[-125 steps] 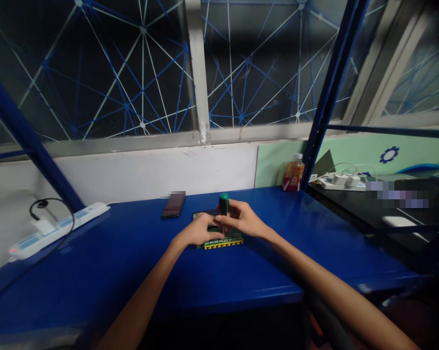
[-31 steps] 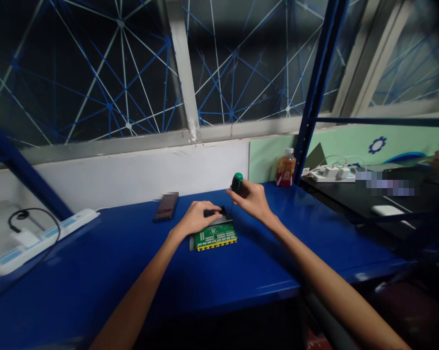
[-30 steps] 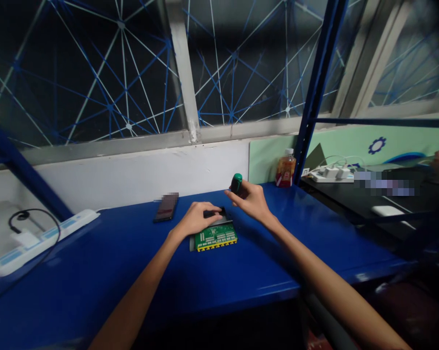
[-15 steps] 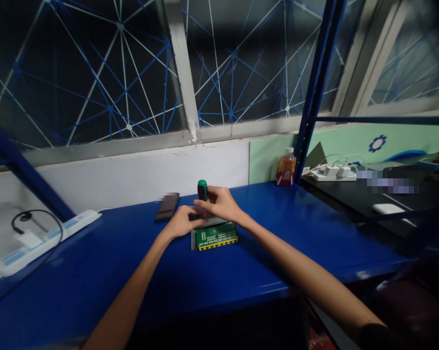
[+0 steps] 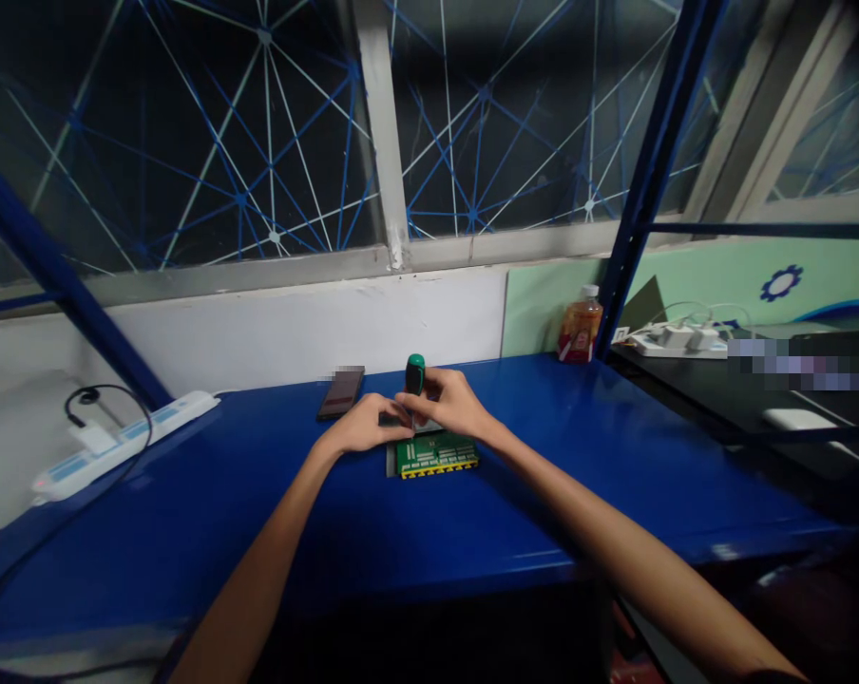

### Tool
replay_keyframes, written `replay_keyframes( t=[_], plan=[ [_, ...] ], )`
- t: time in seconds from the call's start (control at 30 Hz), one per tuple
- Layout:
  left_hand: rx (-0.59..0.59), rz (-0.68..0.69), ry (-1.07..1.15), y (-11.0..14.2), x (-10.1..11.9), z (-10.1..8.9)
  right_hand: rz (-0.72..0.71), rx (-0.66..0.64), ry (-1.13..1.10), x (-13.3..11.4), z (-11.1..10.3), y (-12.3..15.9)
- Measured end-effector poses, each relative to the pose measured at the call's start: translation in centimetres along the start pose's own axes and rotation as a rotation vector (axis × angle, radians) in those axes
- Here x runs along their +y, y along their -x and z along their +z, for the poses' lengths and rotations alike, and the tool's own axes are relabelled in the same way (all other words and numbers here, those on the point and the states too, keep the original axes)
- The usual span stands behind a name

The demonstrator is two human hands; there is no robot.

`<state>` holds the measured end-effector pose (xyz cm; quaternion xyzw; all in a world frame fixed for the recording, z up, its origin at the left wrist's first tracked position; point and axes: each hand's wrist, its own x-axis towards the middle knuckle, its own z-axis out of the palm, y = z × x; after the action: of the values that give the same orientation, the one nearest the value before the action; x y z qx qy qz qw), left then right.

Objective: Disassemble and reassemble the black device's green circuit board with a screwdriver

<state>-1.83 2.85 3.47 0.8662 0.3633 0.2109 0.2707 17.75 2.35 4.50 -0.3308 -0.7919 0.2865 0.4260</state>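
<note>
A green circuit board [image 5: 436, 454] with a yellow connector strip along its near edge lies on the blue table [image 5: 358, 532], on a grey metal base. My right hand [image 5: 452, 404] grips a screwdriver [image 5: 415, 372] by its green and black handle. The screwdriver stands nearly upright, its shaft pointing down at the far left part of the board assembly. My left hand [image 5: 362, 426] rests at the assembly's left side, thumb and fingers curled towards each other around the lower shaft. What they pinch, if anything, is hidden. Both hands cover much of the assembly's far part.
A dark phone [image 5: 342, 391] lies beyond my left hand. At the left is a white power strip [image 5: 134, 446] with a black cable. A drink bottle [image 5: 581, 325] stands at the back right by a blue post [image 5: 643, 180]. Another power strip [image 5: 676, 344] sits on the black desk.
My right hand has brought the screwdriver left and down from its raised place beyond the board's right side. My left hand's fingers have drawn in at the left side. The view has shifted slightly.
</note>
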Motion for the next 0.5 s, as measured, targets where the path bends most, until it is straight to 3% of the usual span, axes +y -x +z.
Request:
replay_keyframes(
  t=[0.5],
  plan=[
    [-0.008,-0.064,-0.031,-0.01,-0.16,0.17,-0.056,-0.048,0.042,0.68,0.78,-0.11]
  ],
)
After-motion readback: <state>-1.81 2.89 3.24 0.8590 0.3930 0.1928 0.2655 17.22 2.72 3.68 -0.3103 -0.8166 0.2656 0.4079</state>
